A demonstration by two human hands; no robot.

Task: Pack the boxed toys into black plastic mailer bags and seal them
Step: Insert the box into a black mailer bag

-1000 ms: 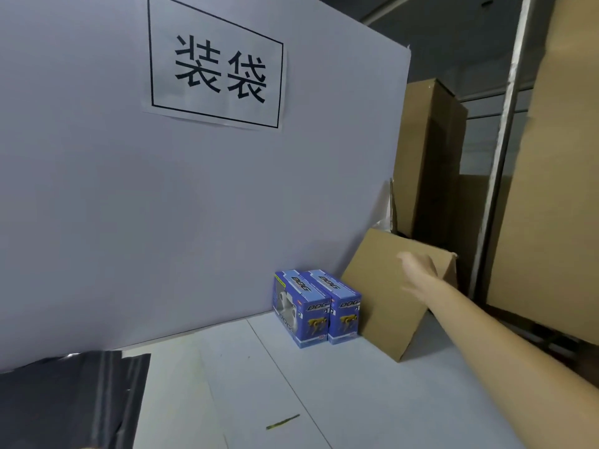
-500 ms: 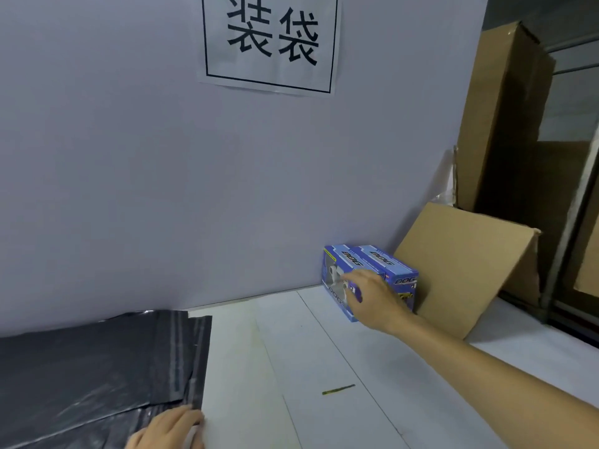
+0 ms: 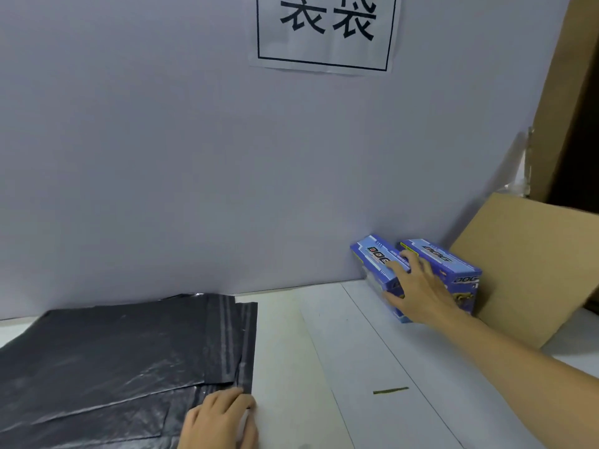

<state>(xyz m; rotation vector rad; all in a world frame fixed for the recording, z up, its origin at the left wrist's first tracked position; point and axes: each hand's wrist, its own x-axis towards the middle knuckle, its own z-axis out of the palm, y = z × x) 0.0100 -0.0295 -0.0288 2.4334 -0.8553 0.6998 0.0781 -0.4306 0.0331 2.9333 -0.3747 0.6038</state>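
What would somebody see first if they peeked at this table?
Probably the two bright blue toy boxes at the back right against the grey wall, with the right hand gripping the nearer one. Next, the pile of black mailer bags at the front left, where the left hand rests on its corner.
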